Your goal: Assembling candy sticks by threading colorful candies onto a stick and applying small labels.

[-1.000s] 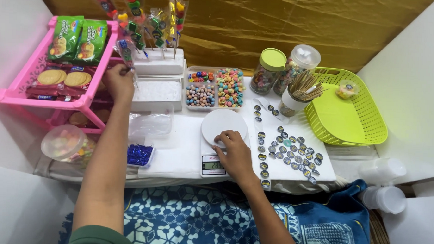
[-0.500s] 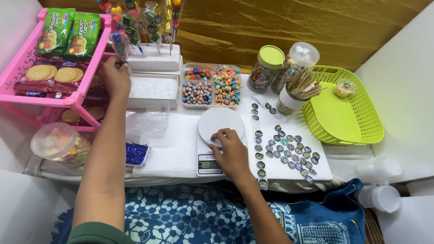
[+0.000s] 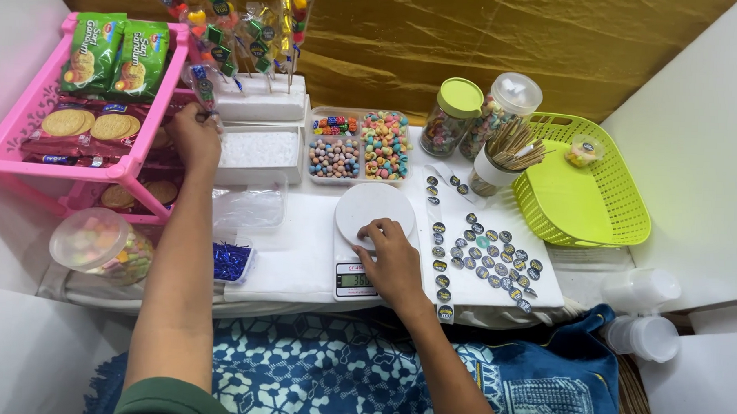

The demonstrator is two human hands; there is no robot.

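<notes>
My left hand (image 3: pixel 194 136) is closed on the stick of a wrapped candy skewer (image 3: pixel 201 83), held over a white foam block (image 3: pixel 260 148) beside the pink rack (image 3: pixel 27 166). More candy skewers (image 3: pixel 260 32) stand upright in a second foam block (image 3: pixel 258 105) behind it. My right hand (image 3: pixel 391 261) rests on the front edge of a small white kitchen scale (image 3: pixel 368 215), fingers curled on its round plate; whether it holds anything is not visible. The scale's display (image 3: pixel 354 280) is lit.
A divided tray of coloured candies (image 3: pixel 358 145), two candy jars (image 3: pixel 457 112), a cup of wooden sticks (image 3: pixel 501 158), a sheet of round stickers (image 3: pixel 485 252), a green basket (image 3: pixel 581 190), clear bags (image 3: pixel 250 204), blue twist ties (image 3: pixel 232 261) and a lidded candy tub (image 3: pixel 98 242) surround the scale.
My left hand has shifted slightly with the skewer near the foam blocks. My right hand stays on the scale.
</notes>
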